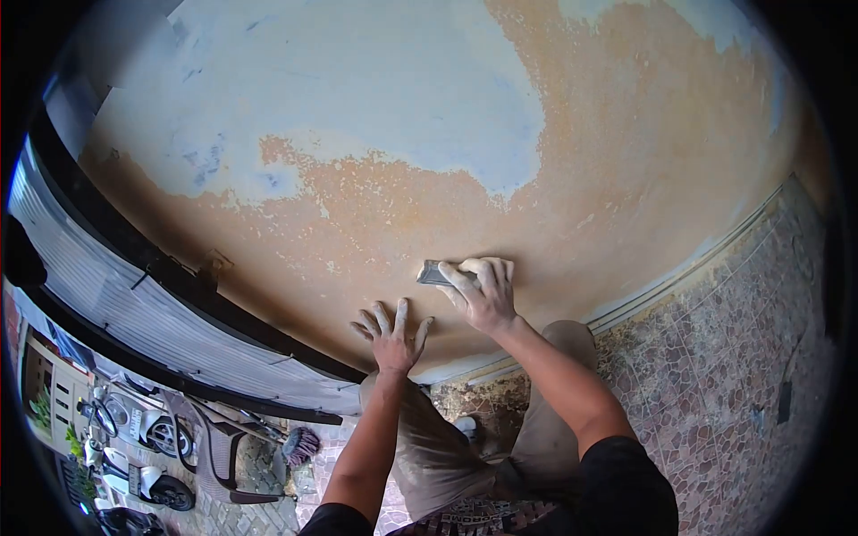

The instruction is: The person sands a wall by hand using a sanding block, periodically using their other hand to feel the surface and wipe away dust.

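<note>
My left hand (393, 341) lies against the wall (402, 214) with its fingers spread and nothing in it. To its right and slightly higher, my right hand (483, 295) grips a grey sanding block (433, 272) pressed to the same wall. The fingers hide most of the block; its left end sticks out. Pale dust coats the fingers of both hands. Orange-tan paint covers the lower wall, and a whitish, patchy area spreads above with ragged edges.
Patterned floor tiles (706, 366) meet the wall's base at the right. A dark-framed corrugated panel (179, 272) runs along the left. Beyond it stand a brown chair (217, 447), parked motorbikes (134, 473) and a mop head (301, 445). My knees are close to the wall.
</note>
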The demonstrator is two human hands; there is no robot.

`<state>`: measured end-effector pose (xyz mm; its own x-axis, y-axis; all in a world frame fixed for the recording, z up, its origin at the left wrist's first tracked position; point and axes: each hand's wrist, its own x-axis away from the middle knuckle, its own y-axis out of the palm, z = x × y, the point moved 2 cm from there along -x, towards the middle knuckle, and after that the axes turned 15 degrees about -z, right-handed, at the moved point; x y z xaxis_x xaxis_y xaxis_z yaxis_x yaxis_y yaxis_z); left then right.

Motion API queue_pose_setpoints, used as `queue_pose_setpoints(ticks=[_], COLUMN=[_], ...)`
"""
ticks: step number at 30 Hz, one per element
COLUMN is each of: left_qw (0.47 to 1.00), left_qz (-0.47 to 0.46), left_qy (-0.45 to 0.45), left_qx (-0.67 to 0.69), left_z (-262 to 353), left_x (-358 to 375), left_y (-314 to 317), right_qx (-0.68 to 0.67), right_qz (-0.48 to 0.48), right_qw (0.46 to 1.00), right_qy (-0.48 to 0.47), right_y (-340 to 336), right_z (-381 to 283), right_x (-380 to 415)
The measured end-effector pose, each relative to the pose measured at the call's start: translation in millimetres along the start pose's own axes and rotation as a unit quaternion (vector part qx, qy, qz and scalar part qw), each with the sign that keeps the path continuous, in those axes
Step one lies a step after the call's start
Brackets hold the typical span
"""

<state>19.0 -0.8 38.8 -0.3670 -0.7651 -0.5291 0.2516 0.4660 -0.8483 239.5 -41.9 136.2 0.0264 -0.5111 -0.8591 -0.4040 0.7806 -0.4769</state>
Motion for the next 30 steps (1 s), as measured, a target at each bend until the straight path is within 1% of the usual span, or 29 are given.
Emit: queue_pose_setpoints(ticks=[1, 2, 3, 4, 5, 6, 7, 8, 9, 10, 11, 12, 14, 15, 16, 17, 19, 20, 21, 22, 23, 25, 26, 27, 28, 29, 30], left_qw=[1.000, 1.000, 0.998, 0.997, 0.994, 0.989, 0.994, 0.994, 0.994, 0.995, 0.995, 0.995, 0.993, 0.992, 0.992, 0.992, 0.992, 0.993, 0.991, 0.989, 0.991, 0.987, 0.987, 0.987, 0.987, 0.988, 0.987], left_qz=[-0.005, -0.014, -0.034, -0.043, -0.084, -0.121, -0.080, -0.075, -0.073, -0.069, -0.069, -0.063, -0.082, -0.085, -0.082, -0.075, -0.063, -0.054, -0.069, -0.080, -0.068, -0.090, -0.100, -0.107, -0.092, -0.078, -0.086], left_qy=[-0.007, -0.018, -0.042, -0.062, -0.067, -0.070, -0.058, -0.067, -0.057, -0.045, -0.046, -0.050, -0.046, -0.048, -0.052, -0.050, -0.045, -0.044, -0.045, -0.048, -0.044, -0.051, -0.053, -0.056, -0.057, -0.057, -0.059], left_qx=[-0.001, -0.004, -0.021, -0.012, 0.014, 0.043, 0.035, 0.043, 0.050, 0.056, 0.059, 0.062, 0.067, 0.080, 0.082, 0.088, 0.095, 0.094, 0.103, 0.111, 0.104, 0.120, 0.113, 0.109, 0.116, 0.124, 0.124], left_z=[-3.6, -6.4, -6.1, -4.0, -2.0, 0.0, 0.3, 0.3, 0.3, -0.1, 0.2, 0.5, 1.7, 2.3, 2.8, 3.4, 4.4, 4.6, 5.2, 4.8, 5.1, 6.0, 7.5, 9.7, 12.2, 13.4, 12.4], left_x=[9.6, 19.2, 27.0, 30.3, 26.3, 23.6, 23.5, 24.5, 25.4, 24.9, 25.2, 27.1, 24.9, 23.9, 24.3, 23.9, 23.9, 24.6, 25.2, 24.0, 26.2, 24.4, 26.0, 26.2, 24.7, 27.2, 29.4], left_y=[8.8, 19.2, 23.1, 19.9, 14.2, 13.5, 15.4, 16.6, 16.3, 16.3, 16.3, 13.7, 9.9, 8.9, 8.9, 8.7, 7.7, 5.7, 4.2, 4.8, 9.2, 7.6, 6.4, 6.1, 6.4, 6.0, 6.7], right_qx=[0.010, 0.037, -0.010, -0.079, -0.151, -0.152, -0.103, -0.055, -0.021, 0.036, 0.095, 0.097, 0.075, 0.025, -0.025, -0.025, -0.009, -0.051, -0.093, -0.035, 0.026, 0.083, 0.076, 0.071, 0.066, 0.012, -0.039], right_qz=[-0.030, 0.037, 0.109, 0.183, 0.222, 0.203, 0.206, 0.218, 0.157, 0.079, 0.000, 0.000, 0.003, 0.076, 0.151, 0.154, 0.200, 0.209, 0.218, 0.127, 0.037, -0.153, -0.151, -0.074, -0.001, 0.078, 0.159], right_qw=[0.999, 0.998, 0.991, 0.971, 0.947, 0.952, 0.964, 0.970, 0.987, 0.990, 0.975, 0.973, 0.985, 0.993, 0.988, 0.987, 0.979, 0.977, 0.971, 0.987, 0.984, 0.954, 0.956, 0.976, 0.988, 0.994, 0.987], right_qy=[0.002, 0.036, 0.076, 0.135, 0.175, 0.169, 0.134, 0.097, -0.008, -0.107, -0.203, -0.210, -0.155, -0.087, -0.015, -0.021, 0.024, 0.006, -0.015, -0.095, -0.173, -0.243, -0.240, -0.193, -0.140, -0.074, -0.008], right_y=[-6.2, -14.1, -30.0, -36.6, -46.3, -40.4, -34.0, -26.0, -4.6, 0.0, 3.3, 1.3, -11.9, -21.8, -30.1, -35.2, -43.1, -28.8, -8.6, 6.3, 16.3, 10.5, 9.5, -0.6, -10.3, -21.3, -29.0], right_z=[-1.9, 3.0, 3.3, 7.3, 8.7, 2.8, -4.2, -9.1, -11.0, -21.3, -29.1, -29.1, -25.3, -24.4, -24.0, -27.5, -32.0, -36.7, -39.3, -41.3, -44.0, -46.1, -38.3, -33.8, -33.3, -36.9, -38.4], right_x=[-8.7, -22.8, -48.2, -68.6, -86.7, -86.9, -89.6, -94.2, -74.0, -57.5, -47.9, -51.7, -70.5, -94.5, -119.2, -131.0, -147.9, -139.5, -118.8, -88.6, -60.2, -31.7, -34.1, -53.2, -71.9, -97.8, -116.3])
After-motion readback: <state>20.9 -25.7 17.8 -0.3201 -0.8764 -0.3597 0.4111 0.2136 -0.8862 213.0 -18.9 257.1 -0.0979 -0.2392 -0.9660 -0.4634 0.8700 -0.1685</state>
